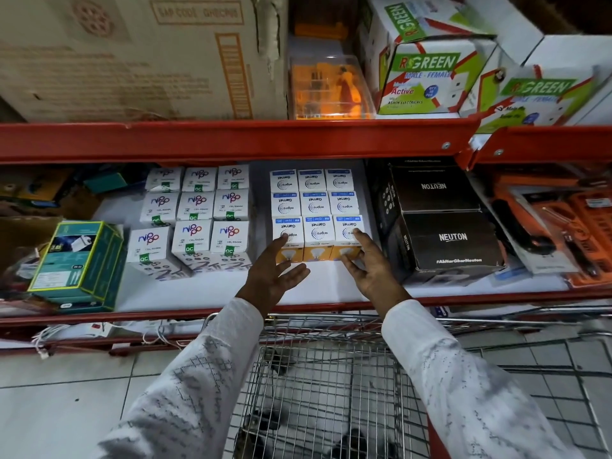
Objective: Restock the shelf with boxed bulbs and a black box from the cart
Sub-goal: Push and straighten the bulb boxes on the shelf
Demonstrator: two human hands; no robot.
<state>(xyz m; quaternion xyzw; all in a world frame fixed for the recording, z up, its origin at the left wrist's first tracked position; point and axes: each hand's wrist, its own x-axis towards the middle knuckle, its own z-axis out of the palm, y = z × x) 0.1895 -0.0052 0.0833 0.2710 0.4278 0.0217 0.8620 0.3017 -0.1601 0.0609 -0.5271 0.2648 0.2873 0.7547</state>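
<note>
On the white shelf (212, 289), white Wipro Garnet bulb boxes (316, 207) stand in a three-by-three block. My left hand (276, 273) is open, its fingertips touching the front-left box. My right hand (367, 263) is open too, fingers resting on the front-right box (347, 226). Left of them stands a block of white Nippo bulb boxes (195, 210). Two black Neuton boxes (443, 240) sit to the right of the Wipro block. The wire cart (331, 392) is below my arms, its basket showing no boxes.
A green-and-teal box (79, 263) stands at the shelf's left. Orange tool packs (563, 226) lie at the right. The red shelf beam (231, 140) runs above, carrying a large carton (132, 54), a clear orange case (328, 87) and RGreen boxes (424, 77). Tiled floor lies below.
</note>
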